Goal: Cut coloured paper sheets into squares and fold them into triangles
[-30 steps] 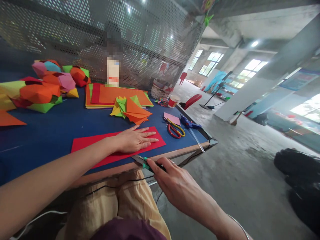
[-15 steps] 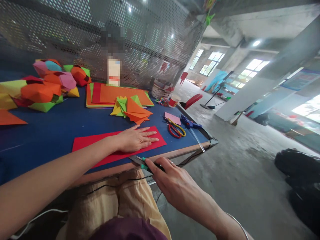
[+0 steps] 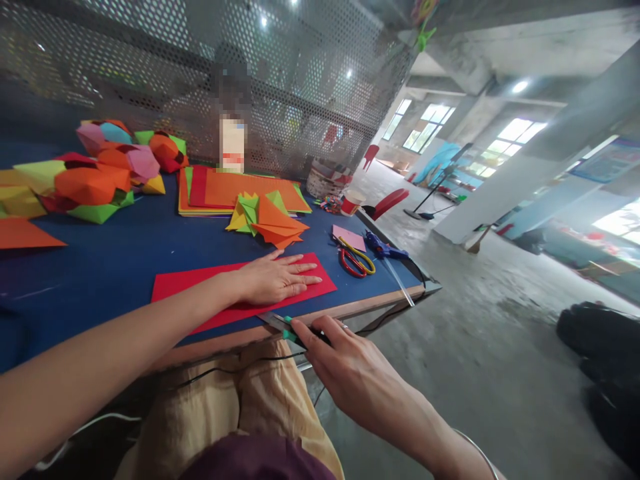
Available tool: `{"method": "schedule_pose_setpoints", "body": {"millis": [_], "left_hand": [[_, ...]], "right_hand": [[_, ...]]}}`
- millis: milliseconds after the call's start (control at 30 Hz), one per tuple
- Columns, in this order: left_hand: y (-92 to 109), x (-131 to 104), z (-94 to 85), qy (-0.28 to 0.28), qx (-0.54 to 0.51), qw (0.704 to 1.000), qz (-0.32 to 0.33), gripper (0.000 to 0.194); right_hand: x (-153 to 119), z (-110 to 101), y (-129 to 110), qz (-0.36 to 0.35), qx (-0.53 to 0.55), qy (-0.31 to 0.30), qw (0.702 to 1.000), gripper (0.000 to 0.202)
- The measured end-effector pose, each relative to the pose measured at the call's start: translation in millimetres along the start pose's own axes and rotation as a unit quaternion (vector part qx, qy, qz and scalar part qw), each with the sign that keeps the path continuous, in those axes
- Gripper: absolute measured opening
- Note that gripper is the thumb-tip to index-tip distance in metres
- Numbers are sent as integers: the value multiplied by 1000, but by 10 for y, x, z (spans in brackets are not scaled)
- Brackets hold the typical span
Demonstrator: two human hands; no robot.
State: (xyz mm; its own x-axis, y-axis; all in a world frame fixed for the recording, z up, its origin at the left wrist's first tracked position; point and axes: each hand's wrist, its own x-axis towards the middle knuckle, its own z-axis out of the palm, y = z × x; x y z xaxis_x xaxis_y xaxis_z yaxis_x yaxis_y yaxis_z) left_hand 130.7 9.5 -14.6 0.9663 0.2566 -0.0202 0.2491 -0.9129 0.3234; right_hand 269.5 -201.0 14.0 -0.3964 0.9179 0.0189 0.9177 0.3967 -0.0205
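My left hand (image 3: 274,279) lies flat with fingers spread on a folded sheet of red paper (image 3: 185,285), which rests on the blue tabletop. Close to the paper's near edge, my right hand (image 3: 345,353) is wrapped round the dark and green handle of a utility knife (image 3: 274,321). Its blade points left, by the paper's near edge; whether it touches the paper I cannot tell. Beyond my left hand sit folded orange, green and yellow paper pieces (image 3: 280,223).
A stack of coloured paper (image 3: 250,187) and paper ornaments (image 3: 93,183) lie toward the back. Scissors (image 3: 354,261), a blue glue gun (image 3: 385,247), a paper cup (image 3: 352,201) and a basket (image 3: 327,179) stand right. A perforated metal panel (image 3: 300,100) rises behind.
The whole view has shifted a little, so the table and its things sit slightly farther right. Both hands keep almost the same pose, and the knife stays at the paper's near edge.
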Motion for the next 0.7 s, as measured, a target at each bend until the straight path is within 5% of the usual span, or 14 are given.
{"method": "schedule_pose_setpoints", "body": {"millis": [200,433,700], "left_hand": [[-82,-205,-75,25,10,999,21,47],[-281,-649,-82,-3,8,1000,-28,48],[-264,-677,-66,-7,19,999,-43,50]], "right_hand": [[18,-25,-15,5,-13,-10,1000,57],[9,-23,11,-2,0,-14,1000,62],[29,26,-13,5,29,2,1000,61]]}}
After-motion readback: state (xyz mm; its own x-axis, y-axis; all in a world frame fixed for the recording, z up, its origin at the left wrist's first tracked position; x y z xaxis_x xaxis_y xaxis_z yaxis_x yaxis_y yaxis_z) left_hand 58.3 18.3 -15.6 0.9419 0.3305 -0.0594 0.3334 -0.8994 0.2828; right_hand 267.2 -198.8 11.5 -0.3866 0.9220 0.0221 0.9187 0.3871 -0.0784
